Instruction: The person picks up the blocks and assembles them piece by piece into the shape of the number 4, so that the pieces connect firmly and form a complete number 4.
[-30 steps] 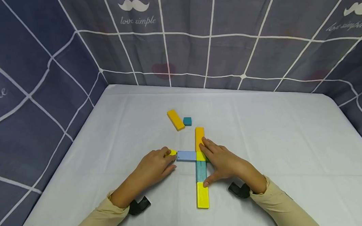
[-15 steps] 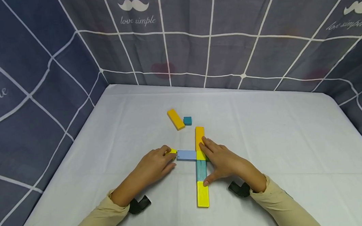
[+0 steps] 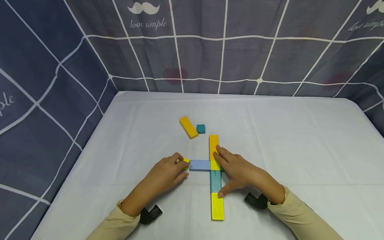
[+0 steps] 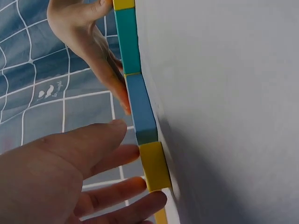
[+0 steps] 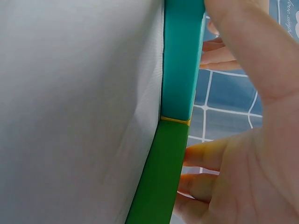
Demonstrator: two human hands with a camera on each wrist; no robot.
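Observation:
Coloured blocks lie flat in a cross on the white cloth. An orange block (image 3: pixel 214 142), a small yellow one (image 3: pixel 215 165), a teal one (image 3: pixel 216 181) and a long yellow one (image 3: pixel 217 207) form the upright line. A light blue block (image 3: pixel 200 165) reaches left from it; a green block (image 5: pixel 159 177) sits on the right, mostly beneath my right hand (image 3: pixel 241 171). That hand's fingertips rest on the orange block and its thumb touches the long yellow one. My left hand (image 3: pixel 163 174) touches a yellow block (image 4: pixel 155 165) at the blue block's left end, thumb held apart.
Beyond the cross, a loose orange block (image 3: pixel 188 127) lies slanted beside a small teal cube (image 3: pixel 200 129). A black device (image 3: pixel 150 214) is at the left wrist and another (image 3: pixel 257 200) at the right. A grey gridded curtain (image 3: pixel 195 58) hangs behind the table.
The left fingers have shifted slightly about the yellow block, exposing more of its near side. My right hand keeps its place on the blocks. The head view has shifted a little.

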